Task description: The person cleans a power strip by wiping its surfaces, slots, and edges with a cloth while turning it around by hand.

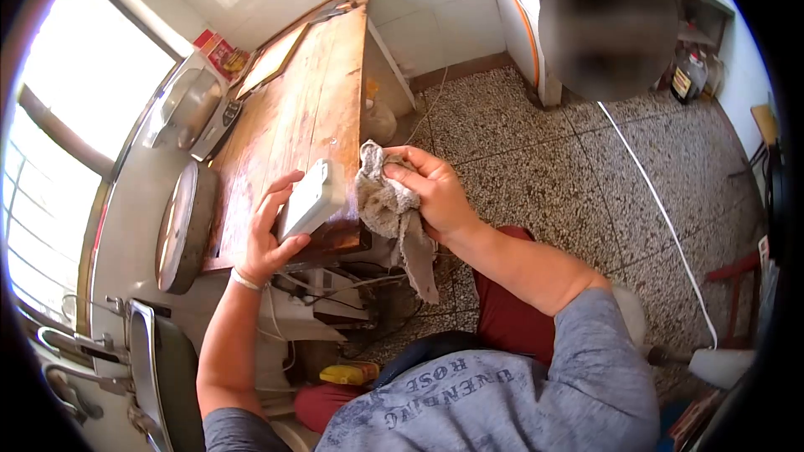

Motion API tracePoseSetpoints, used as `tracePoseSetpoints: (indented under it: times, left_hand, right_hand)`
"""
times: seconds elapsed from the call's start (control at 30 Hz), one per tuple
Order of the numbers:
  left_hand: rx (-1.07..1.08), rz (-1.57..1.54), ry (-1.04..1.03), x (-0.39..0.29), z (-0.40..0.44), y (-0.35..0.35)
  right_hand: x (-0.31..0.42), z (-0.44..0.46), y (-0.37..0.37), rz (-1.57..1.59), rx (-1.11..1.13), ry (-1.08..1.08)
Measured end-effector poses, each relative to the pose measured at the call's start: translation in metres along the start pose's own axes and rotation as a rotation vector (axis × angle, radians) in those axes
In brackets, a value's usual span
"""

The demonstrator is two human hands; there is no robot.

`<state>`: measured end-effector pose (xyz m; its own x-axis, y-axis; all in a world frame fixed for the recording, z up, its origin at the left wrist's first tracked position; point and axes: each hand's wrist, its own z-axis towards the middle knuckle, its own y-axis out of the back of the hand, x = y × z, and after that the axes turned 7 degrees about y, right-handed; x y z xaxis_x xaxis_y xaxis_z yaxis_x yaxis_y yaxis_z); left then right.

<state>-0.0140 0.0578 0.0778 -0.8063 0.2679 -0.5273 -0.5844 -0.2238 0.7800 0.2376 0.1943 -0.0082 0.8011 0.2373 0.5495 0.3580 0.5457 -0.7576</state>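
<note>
My left hand (pixel 270 230) grips a white rectangular box-like object (pixel 311 199) by its left side, holding it tilted over the near end of the wooden table (pixel 293 117). What the object is, I cannot make out. My right hand (pixel 431 188) is closed on a crumpled grey cloth (pixel 387 197), its fingers pinching the upper part. The cloth hangs down past the table's right edge, close to the right side of the white object. A small gap shows between the cloth and that object.
Left of the table stand a round lidded pan (pixel 186 226), a metal bowl (pixel 191 100) and a scale-like device. A sink (pixel 155 368) is at lower left. Cables and a yellow packet (pixel 347 372) lie below. A white cord (pixel 662 192) crosses the speckled floor; bottles stand at upper right.
</note>
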Motion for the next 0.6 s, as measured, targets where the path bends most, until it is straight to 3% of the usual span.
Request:
tracePoseSetpoints:
  times: [0.27, 0.33, 0.47, 0.53, 0.6]
  left_hand:
    - [0.063, -0.048, 0.049, -0.006, 0.006, 0.001]
    - [0.086, 0.094, -0.067, 0.002, 0.011, 0.000]
    - [0.108, 0.178, -0.020, -0.002, 0.018, -0.004]
    - [0.137, 0.242, 0.003, -0.012, 0.021, -0.005]
    - [0.169, 0.307, 0.035, -0.015, 0.021, -0.008]
  right_hand:
    - [0.013, 0.009, -0.010, -0.227, 0.024, 0.126]
    - [0.011, 0.018, -0.009, -0.322, 0.040, 0.121]
    - [0.011, 0.022, -0.002, -0.691, 0.134, 0.177]
    - [0.016, 0.012, 0.003, -0.719, 0.190, 0.165]
    - [0.011, 0.005, 0.010, -0.979, 0.232, 0.363]
